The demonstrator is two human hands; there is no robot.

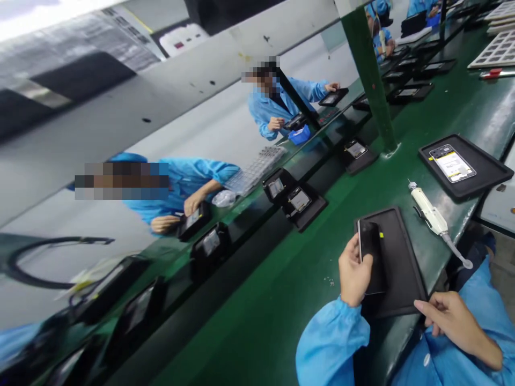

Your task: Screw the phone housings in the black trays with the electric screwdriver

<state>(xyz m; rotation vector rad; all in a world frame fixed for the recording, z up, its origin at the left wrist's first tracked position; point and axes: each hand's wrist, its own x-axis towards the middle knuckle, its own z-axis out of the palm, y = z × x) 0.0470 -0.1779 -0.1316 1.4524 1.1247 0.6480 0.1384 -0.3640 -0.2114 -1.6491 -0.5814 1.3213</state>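
Note:
A dark, glossy smartphone (373, 268) with a pale side edge is in my left hand (354, 273), thumb on its face and fingers around its left edge. It is over the left part of a black tray (402, 257) with a raised rim. A small yellow-green tab (381, 235) shows beside the phone's upper right edge. My right hand (456, 324) is at the tray's near right corner, thumb stretched toward the rim and the other fingers curled under. Whether it grips the rim or something small is hidden.
A white electric screwdriver (428, 206) lies right of the tray. Beyond it, another black tray (491, 169) bears an opened phone (453, 163). A green post (368, 75) rises from the green bench (265, 300). Several phones in black holders line the shelf; co-workers in blue sit opposite.

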